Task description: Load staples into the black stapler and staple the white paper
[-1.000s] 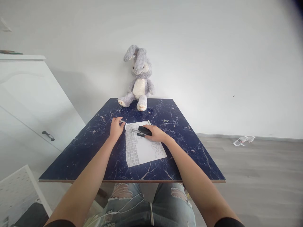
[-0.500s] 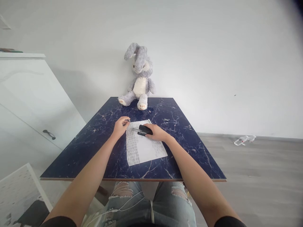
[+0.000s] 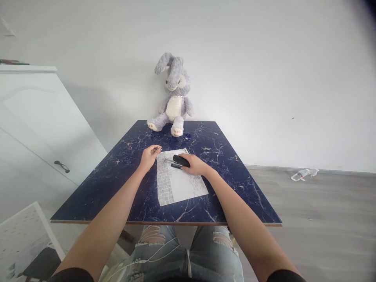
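A printed sheet of paper (image 3: 180,182) lies on the dark blue marbled table (image 3: 111,180). On its top edge rests a black stapler (image 3: 178,161), and my right hand (image 3: 196,164) is wrapped round its rear end. My left hand (image 3: 149,155) hovers just left of the paper's top corner, fingers pinched on a small thin metal piece, probably a strip of staples (image 3: 158,148).
A grey and white plush rabbit (image 3: 173,100) sits at the table's far edge against the white wall. A white cabinet (image 3: 35,129) stands to the left. A crumpled plastic bottle (image 3: 303,174) lies on the grey floor at the right. My knees in torn jeans (image 3: 188,250) are under the near edge.
My left hand has lifted slightly and moved right, toward the paper's corner and the stapler, with the small metal piece in it. My right hand stays on the stapler.
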A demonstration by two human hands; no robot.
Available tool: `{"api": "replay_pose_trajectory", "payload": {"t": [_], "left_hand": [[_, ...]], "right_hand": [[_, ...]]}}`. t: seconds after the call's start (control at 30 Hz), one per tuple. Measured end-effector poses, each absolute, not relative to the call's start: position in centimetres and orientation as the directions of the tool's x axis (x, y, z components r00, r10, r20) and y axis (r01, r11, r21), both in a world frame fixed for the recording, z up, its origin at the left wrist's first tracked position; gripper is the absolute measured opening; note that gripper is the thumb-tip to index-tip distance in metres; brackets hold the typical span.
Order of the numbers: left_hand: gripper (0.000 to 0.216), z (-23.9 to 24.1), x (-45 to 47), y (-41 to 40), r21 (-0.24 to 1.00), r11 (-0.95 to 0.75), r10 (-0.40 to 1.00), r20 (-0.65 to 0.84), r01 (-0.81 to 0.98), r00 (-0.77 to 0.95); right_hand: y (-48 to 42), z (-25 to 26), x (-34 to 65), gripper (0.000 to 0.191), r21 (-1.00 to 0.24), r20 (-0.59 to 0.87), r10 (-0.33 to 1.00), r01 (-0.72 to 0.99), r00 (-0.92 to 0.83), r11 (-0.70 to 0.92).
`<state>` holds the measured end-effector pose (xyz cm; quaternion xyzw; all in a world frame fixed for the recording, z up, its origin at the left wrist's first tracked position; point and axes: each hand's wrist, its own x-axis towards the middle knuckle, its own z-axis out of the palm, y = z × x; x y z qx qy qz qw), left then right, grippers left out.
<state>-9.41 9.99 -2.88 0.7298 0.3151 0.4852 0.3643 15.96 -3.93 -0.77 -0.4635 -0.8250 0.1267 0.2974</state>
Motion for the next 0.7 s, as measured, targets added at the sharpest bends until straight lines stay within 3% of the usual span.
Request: {"api": "replay_pose_trajectory", "payload": {"t": [0.3, 0.43, 0.7], "left_hand": [[0.039, -2.1, -8.8, 8.3, 0.866, -0.499, 0.756, 0.422, 0.024, 0.5], [0.039, -1.9, -8.7, 8.1, 0.854, -0.506, 0.744, 0.361, 0.122, 0.563], [0.037, -1.9, -8.7, 8.4, 0.773, -0.604, 0.699, 0.396, 0.194, 0.596]], "right_hand": [[-4.0, -0.8, 16.0, 0.052, -0.492, 0.384, 0.835, 0.678, -0.394, 0.546], [-3.9, -0.9, 16.1, 0.05, -0.498, 0.375, 0.837, 0.675, -0.398, 0.544], [-3.7, -1.2, 16.1, 0.054, -0.498, 0.381, 0.835, 0.673, -0.397, 0.547]]}}
